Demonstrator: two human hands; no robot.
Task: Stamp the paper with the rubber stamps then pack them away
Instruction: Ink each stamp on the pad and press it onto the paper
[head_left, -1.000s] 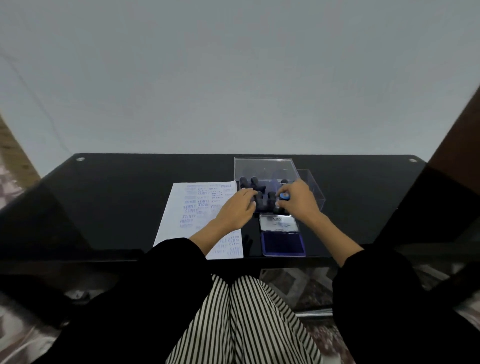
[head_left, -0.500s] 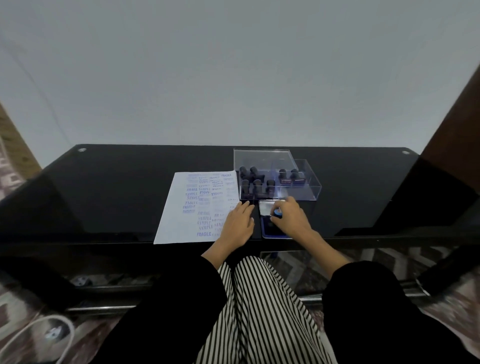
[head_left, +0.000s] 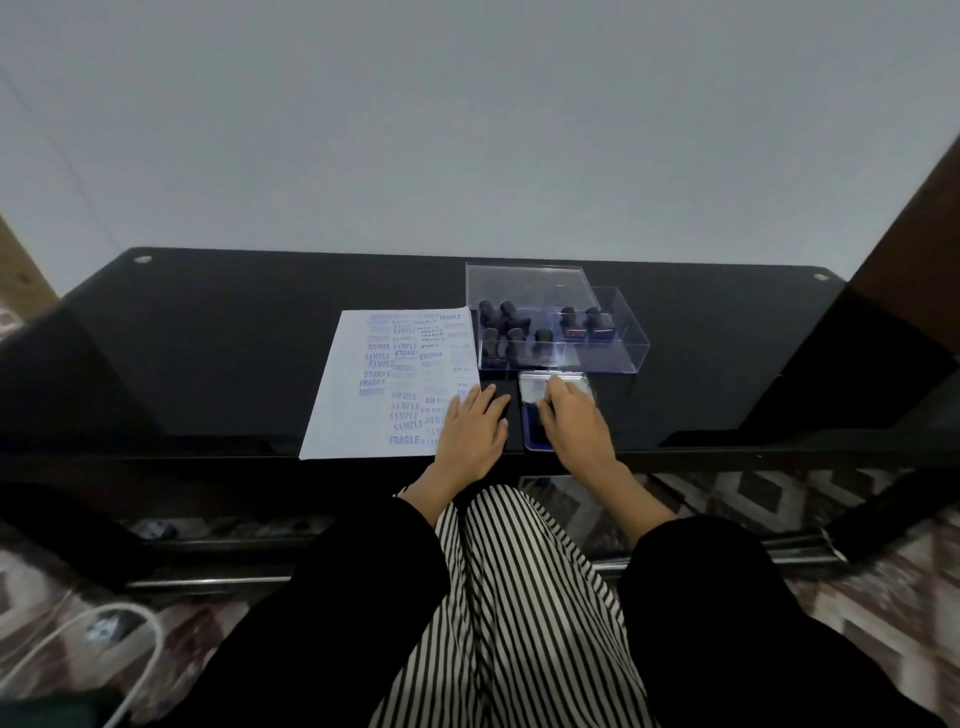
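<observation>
A white paper (head_left: 384, 384) covered with blue stamp prints lies on the black glass table (head_left: 218, 353). My left hand (head_left: 470, 431) rests flat with straight fingers on the paper's lower right corner. Just to its right, an open ink pad (head_left: 531, 435) shows its blue pad, with its silver lid (head_left: 532, 387) behind. My right hand (head_left: 571, 421) is curled down over the pad and grips a rubber stamp that it hides almost entirely. Behind the pad, several dark rubber stamps (head_left: 506, 332) stand in a clear plastic box (head_left: 524, 283).
A second clear box part (head_left: 623, 353) adjoins on the right and holds two stamps (head_left: 582, 322). The table's front edge (head_left: 208, 462) runs just below my hands. A white cable (head_left: 104, 629) lies on the patterned floor at the lower left.
My right hand took a blue-topped stamp from the box and brought it back onto the ink pad. My left hand drew back from the box to the paper's corner.
</observation>
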